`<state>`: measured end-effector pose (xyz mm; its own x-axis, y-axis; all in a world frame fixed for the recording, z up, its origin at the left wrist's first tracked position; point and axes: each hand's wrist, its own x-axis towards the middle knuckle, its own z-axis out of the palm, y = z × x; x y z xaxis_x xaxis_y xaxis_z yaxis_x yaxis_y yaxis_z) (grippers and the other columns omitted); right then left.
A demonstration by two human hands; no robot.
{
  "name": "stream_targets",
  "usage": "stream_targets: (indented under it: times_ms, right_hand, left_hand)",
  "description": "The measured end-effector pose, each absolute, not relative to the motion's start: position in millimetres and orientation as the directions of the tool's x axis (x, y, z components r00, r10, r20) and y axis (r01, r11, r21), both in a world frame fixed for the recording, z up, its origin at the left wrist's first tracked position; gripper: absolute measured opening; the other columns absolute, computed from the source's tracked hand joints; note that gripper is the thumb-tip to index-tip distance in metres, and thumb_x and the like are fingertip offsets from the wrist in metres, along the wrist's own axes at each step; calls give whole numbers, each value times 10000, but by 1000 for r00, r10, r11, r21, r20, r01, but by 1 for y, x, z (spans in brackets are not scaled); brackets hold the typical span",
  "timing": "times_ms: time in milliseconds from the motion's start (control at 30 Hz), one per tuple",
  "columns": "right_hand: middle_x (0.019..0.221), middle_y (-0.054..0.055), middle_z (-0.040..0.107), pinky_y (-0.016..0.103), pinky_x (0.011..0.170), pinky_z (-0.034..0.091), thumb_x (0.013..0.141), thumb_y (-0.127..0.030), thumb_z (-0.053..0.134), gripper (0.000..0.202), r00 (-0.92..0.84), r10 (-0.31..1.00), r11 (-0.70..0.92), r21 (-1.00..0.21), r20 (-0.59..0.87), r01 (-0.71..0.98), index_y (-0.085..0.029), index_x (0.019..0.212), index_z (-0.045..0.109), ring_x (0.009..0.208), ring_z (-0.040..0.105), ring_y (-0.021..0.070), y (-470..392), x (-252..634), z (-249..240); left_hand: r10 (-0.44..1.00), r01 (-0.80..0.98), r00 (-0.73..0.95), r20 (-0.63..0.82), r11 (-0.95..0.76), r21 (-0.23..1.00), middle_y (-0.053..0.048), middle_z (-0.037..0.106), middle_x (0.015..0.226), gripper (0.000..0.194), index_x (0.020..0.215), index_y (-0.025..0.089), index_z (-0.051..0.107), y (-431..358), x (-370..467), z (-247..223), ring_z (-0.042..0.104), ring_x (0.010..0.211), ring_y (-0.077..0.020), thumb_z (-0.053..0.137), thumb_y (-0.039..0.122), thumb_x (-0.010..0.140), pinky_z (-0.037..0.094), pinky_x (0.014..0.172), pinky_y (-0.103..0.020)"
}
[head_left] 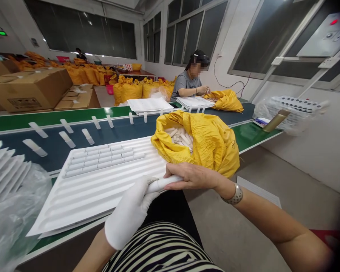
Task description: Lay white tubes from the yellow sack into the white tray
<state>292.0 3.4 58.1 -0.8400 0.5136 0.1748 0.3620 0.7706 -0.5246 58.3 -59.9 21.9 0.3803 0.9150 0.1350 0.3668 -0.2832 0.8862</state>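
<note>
A white tube (pixel 160 184) is held between my two hands, in front of the ridged tray. My left hand (pixel 132 211), in a white glove, is closed round its left end. Bare and wearing a silver bracelet, my right hand (pixel 187 176) grips the right end. The white ridged tray (pixel 93 200) lies at the table's near edge, with rows of white tubes (pixel 102 159) in its upper left part. Just beyond my right hand, a yellow sack (pixel 212 139) stands open with many white pieces (pixel 183 139) inside.
Several white tubes stand or lean on the dark belt (pixel 56 147). Stacked trays (pixel 5 173) and clear plastic (pixel 25 211) are at the left. A person (pixel 188 81) works across the belt beside another yellow sack (pixel 226 100). A gold-coloured object (pixel 276 121) lies at the right.
</note>
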Motion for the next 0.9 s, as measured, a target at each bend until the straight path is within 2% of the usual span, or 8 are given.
stream_targets:
  times_ms: [100, 200, 333, 400, 533, 700, 800, 900]
  right_hand:
    - [779, -33, 557, 232, 632, 400, 1002, -452, 601, 259, -818, 559, 700, -604, 134, 380, -195, 988, 574, 680, 540, 128, 4, 288, 59]
    - [768, -42, 545, 230, 617, 386, 989, -457, 626, 269, -815, 577, 645, -644, 58, 411, -194, 986, 568, 680, 530, 127, 8, 282, 60]
    - [808, -32, 567, 233, 645, 392, 984, -485, 632, 294, -818, 575, 639, -627, 4, 446, -201, 1009, 560, 726, 555, 138, 15, 273, 57]
    - [811, -25, 576, 236, 657, 396, 997, -479, 613, 286, -813, 583, 641, -618, 7, 454, -199, 1009, 557, 736, 570, 144, 19, 267, 53]
    - [766, -21, 581, 247, 633, 387, 1001, -506, 592, 309, -801, 598, 636, -608, -2, 476, -200, 974, 558, 708, 567, 157, 31, 253, 40]
    - [790, 0, 618, 266, 645, 420, 942, -563, 654, 374, -775, 629, 600, -598, -59, 532, -204, 1025, 589, 733, 594, 189, 57, 243, 43]
    - [835, 3, 625, 276, 651, 459, 903, -653, 644, 516, -731, 682, 555, -678, 38, 482, -219, 1172, 569, 738, 604, 195, 86, 268, 58]
    - [947, 38, 647, 318, 738, 494, 1013, -589, 447, 423, -450, 863, 462, -720, 230, 518, -228, 1209, 549, 806, 618, 205, 123, 313, 54]
  left_hand:
    - [892, 417, 377, 249, -403, 815, -64, 704, 1198, 254, 1206, 252, 597, -59, 62, 9, 661, 1118, -232, 453, 333, 1012, 504, 1019, -369]
    - [880, 481, 373, 295, -455, 749, -79, 707, 1163, 284, 1248, 244, 577, -54, 61, -1, 678, 1076, -235, 431, 307, 1013, 516, 971, -373]
    - [900, 489, 374, 223, -396, 777, -87, 700, 1214, 263, 1217, 241, 557, -47, 54, -4, 672, 1124, -244, 406, 318, 1015, 523, 972, -376]
    - [906, 511, 382, 183, -373, 775, -90, 713, 1150, 231, 1169, 234, 554, -44, 51, -5, 690, 1063, -246, 405, 312, 1011, 538, 932, -374]
    - [919, 624, 349, 184, -374, 686, -111, 708, 962, 220, 1012, 222, 564, -37, 56, -20, 701, 861, -273, 359, 300, 1002, 554, 795, -414]
    - [914, 595, 354, 198, -383, 706, -107, 695, 916, 249, 975, 249, 600, -11, 68, -35, 688, 845, -277, 384, 371, 1002, 555, 770, -417]
    - [912, 608, 353, 210, -394, 690, -78, 668, 888, 291, 891, 246, 638, 38, 52, -15, 648, 855, -255, 448, 450, 974, 537, 807, -395]
    - [969, 673, 164, 184, -246, 697, -50, 649, 930, 307, 863, 199, 657, 115, 13, 16, 615, 881, -209, 524, 464, 942, 519, 853, -349]
